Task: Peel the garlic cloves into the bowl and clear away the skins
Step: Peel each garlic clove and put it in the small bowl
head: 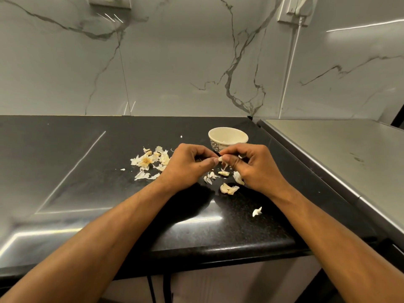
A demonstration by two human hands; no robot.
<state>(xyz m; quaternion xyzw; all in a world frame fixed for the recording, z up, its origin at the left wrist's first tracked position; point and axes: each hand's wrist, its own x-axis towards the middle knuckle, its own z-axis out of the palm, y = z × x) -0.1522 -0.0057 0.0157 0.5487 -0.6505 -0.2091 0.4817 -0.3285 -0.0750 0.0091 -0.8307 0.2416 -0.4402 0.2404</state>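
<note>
My left hand [188, 165] and my right hand [251, 165] meet over the black counter, and both pinch one small garlic clove [220, 159] between their fingertips. A thin strip of skin hangs down from the clove. Just behind the hands stands a small cream bowl [228, 137] with a patterned outside. Loose cloves [228, 189] lie on the counter under my right hand. A heap of papery skins and the garlic root base [148, 161] lies left of my left hand. One stray skin piece [257, 211] lies nearer the front edge.
The black counter [87, 171] ends in a rounded front edge [218, 246]. A steel appliance top [341, 154] adjoins it on the right. A marble wall rises behind, with a socket and a white cable [293, 62] at the upper right.
</note>
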